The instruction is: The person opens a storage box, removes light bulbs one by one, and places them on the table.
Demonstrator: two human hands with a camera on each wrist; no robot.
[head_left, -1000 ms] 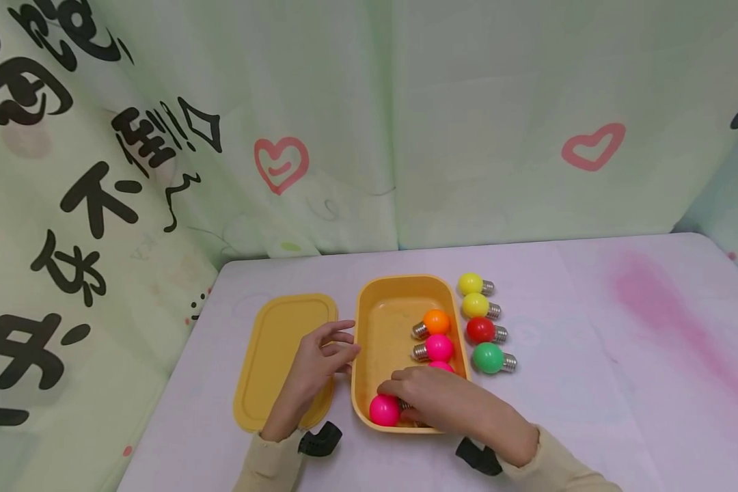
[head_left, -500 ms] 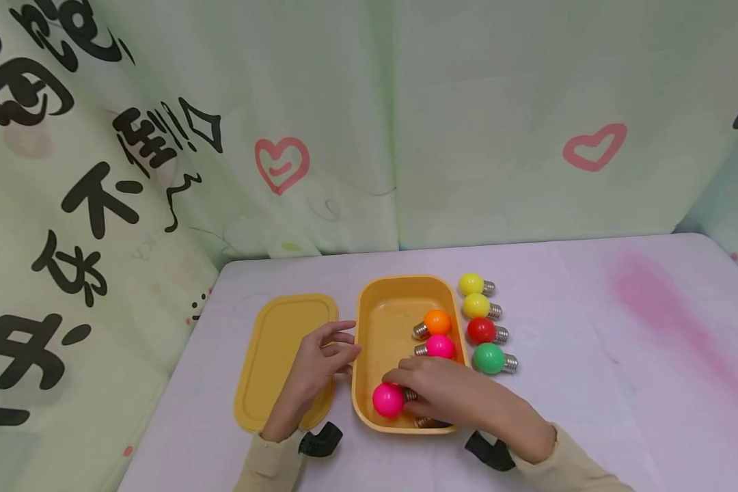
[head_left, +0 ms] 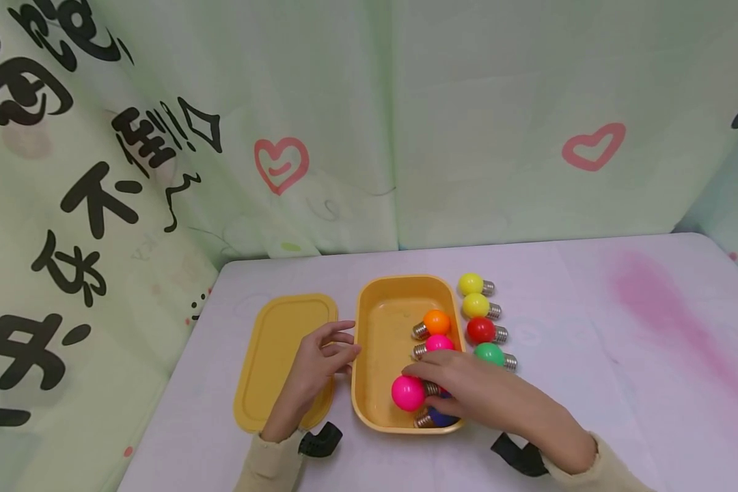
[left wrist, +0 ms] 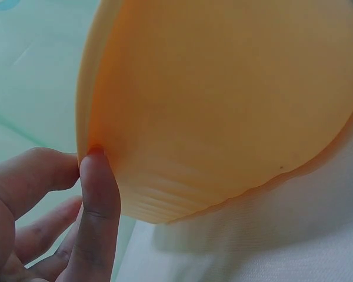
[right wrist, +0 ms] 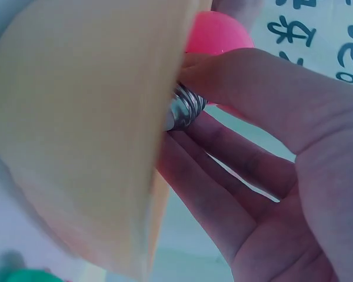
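Note:
A yellow-orange plastic box (head_left: 378, 342) stands on the table. At its left rim my left hand (head_left: 322, 355) pinches the edge between thumb and finger, as the left wrist view shows. My right hand (head_left: 476, 383) reaches over the near right part of the box and holds a pink light bulb (head_left: 408, 393) by its silvery screw base (right wrist: 188, 107). Beneath that hand lies a dark blue bulb (head_left: 444, 415), partly covered. An orange bulb (head_left: 436, 320) and another pink bulb (head_left: 438, 342) lie along the right wall inside.
Right of the box, two yellow bulbs (head_left: 475, 305), a red bulb (head_left: 480, 330) and a green bulb (head_left: 488, 352) form a column on the table. The matching lid (head_left: 277, 342) lies flat to the left, partly under the left forearm. A curtain (head_left: 480, 137) hangs behind.
My right hand has moved the pink bulb from the near left corner to the right and slightly away from me, uncovering the blue bulb. The left hand has stayed in place.

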